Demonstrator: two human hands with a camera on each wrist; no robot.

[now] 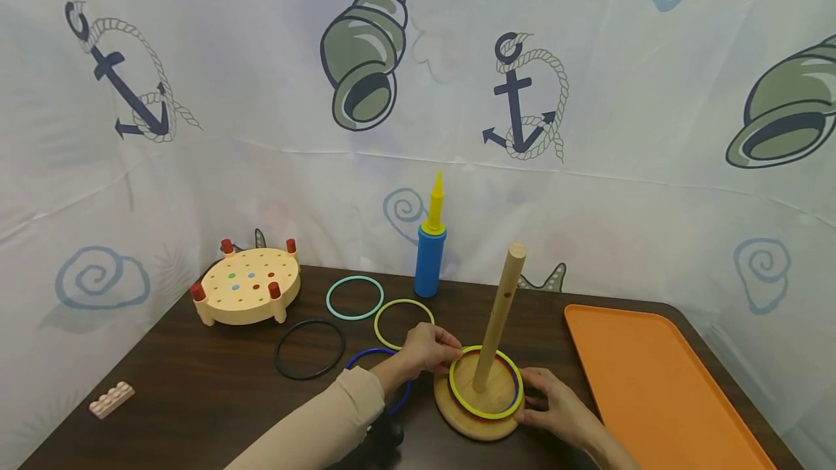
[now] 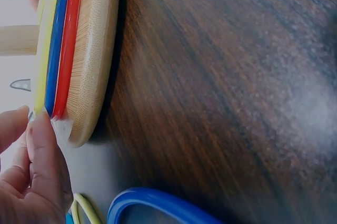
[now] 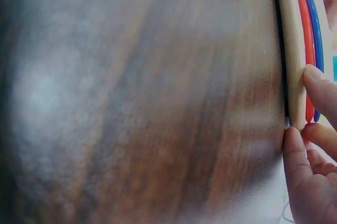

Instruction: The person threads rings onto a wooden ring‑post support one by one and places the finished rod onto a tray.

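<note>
A round wooden base with an upright, slightly leaning wooden peg stands at the table's middle right. Around the peg lie a yellow ring, a blue ring and a red ring, stacked yellow uppermost. My left hand pinches the yellow ring at the stack's left edge between thumb and fingertips. On the opposite side, my right hand curls at the yellow ring's edge, its fingertips touching the stack and base rim. Its exact grip is partly hidden.
Left of the base lie another blue ring, a yellow-green ring, a turquoise ring and a black ring. Behind stands a blue-yellow pump. An orange tray, pegged round board and pink block flank them.
</note>
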